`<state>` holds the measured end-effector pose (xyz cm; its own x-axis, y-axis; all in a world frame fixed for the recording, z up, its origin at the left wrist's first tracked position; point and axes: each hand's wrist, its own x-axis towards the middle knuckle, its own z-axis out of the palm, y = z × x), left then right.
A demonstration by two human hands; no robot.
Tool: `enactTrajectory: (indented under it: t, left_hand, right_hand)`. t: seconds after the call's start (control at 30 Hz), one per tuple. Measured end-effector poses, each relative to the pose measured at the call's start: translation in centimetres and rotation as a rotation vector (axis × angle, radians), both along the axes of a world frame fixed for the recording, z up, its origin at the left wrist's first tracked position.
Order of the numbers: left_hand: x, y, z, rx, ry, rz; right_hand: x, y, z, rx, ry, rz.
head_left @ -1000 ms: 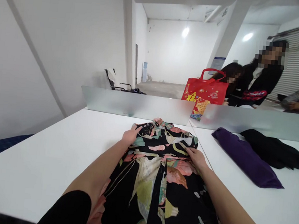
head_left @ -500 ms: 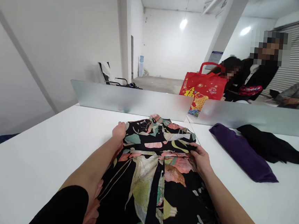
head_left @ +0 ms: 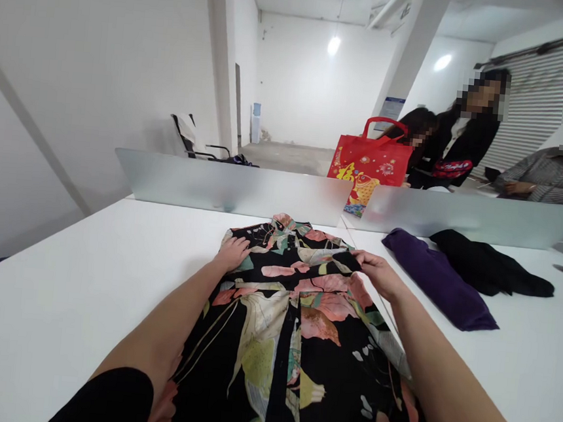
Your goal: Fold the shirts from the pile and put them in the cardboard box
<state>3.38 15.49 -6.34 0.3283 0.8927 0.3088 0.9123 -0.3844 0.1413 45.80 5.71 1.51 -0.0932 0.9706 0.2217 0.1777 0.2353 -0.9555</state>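
A black shirt (head_left: 316,345) with pink, green and cream flowers lies front up in front of me, its collar at the far end and its lower part running out of the frame towards me. On the cloth near the left shoulder rests my left hand (head_left: 233,253), fingers stretched out and pressing down. My right hand (head_left: 377,270) pinches the shirt's right edge close to the shoulder and holds that bit slightly raised. A sharp crosswise fold runs over the chest between the two hands.
On the white table (head_left: 47,295), a rolled purple cloth (head_left: 438,277) and a black cloth (head_left: 494,264) lie to the right. A frosted divider (head_left: 244,191) edges the far side. Beyond it are a red bag (head_left: 372,156), several people and a chair (head_left: 189,138).
My left hand has shifted from the shirt's left edge inward onto the cloth. My right hand has moved slightly up, lifting the right edge. The view has turned a little to the right.
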Motion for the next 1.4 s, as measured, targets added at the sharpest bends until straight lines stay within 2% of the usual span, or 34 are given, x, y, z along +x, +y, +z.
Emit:
enactTrajectory:
  t: [0.07,0.13,0.23,0.3,0.33,0.53,0.67,0.8,0.87,0.93,1.1,1.17,1.27,1.33,1.4]
  left_hand:
    - [-0.4,0.1,-0.3,0.008,0.002,0.000]
    - [-0.5,0.2,-0.6,0.018,0.003,-0.002]
    - [-0.4,0.2,-0.8,0.036,-0.001,0.010]
    - [-0.4,0.2,-0.7,0.044,-0.002,0.026]
    - [-0.4,0.2,-0.6,0.044,0.000,0.030]
    - [-1.3,0.3,0.5,0.012,0.037,0.073]
    - [-1.7,0.7,1.2,-0.003,0.064,0.142]
    - [-1.6,1.0,1.7,-0.007,0.059,0.203]
    - [-1.8,0.9,1.7,0.001,0.036,0.244]
    - [-2.1,0.8,1.8,0.014,0.006,0.300]
    - [-2.6,-0.1,2.7,0.095,-0.058,0.414]
    - [-2.5,-0.8,3.0,0.138,-0.058,0.373]
    - [-2.5,-2.4,2.6,0.152,-0.025,0.167]
    - [-2.8,-3.9,1.7,0.070,0.020,0.008]
    - [-3.5,-5.4,0.8,-0.063,0.065,-0.045]
  right_hand:
    - [2.0,-0.5,0.1,0.013,-0.202,0.039]
    - [3.7,-1.1,-0.7,-0.015,-0.374,0.007]
    - [5.0,-1.5,-2.3,-0.017,-0.524,-0.209]
    - [4.7,-1.4,-2.9,-0.015,-0.619,-0.330]
    - [4.3,-1.3,-2.9,-0.011,-0.680,-0.344]
    - [-0.1,0.0,-2.8,0.035,-1.208,-0.200]
    - [-1.8,-0.1,-2.6,0.041,-1.293,-0.242]
    - [-2.6,-0.1,-1.2,0.091,-1.330,-0.380]
    - [-3.0,0.5,-0.5,0.118,-1.318,-0.465]
    - [-3.3,1.4,-0.1,0.139,-1.282,-0.490]
    - [-4.6,3.3,-0.9,0.141,-1.186,-0.574]
    - [-5.4,3.0,-1.6,0.214,-1.199,-0.569]
    - [-6.6,1.8,-2.9,0.324,-1.295,-0.368]
    - [-7.0,1.0,-3.8,0.256,-1.359,-0.230]
    - [-7.0,0.7,-4.5,0.133,-1.385,-0.185]
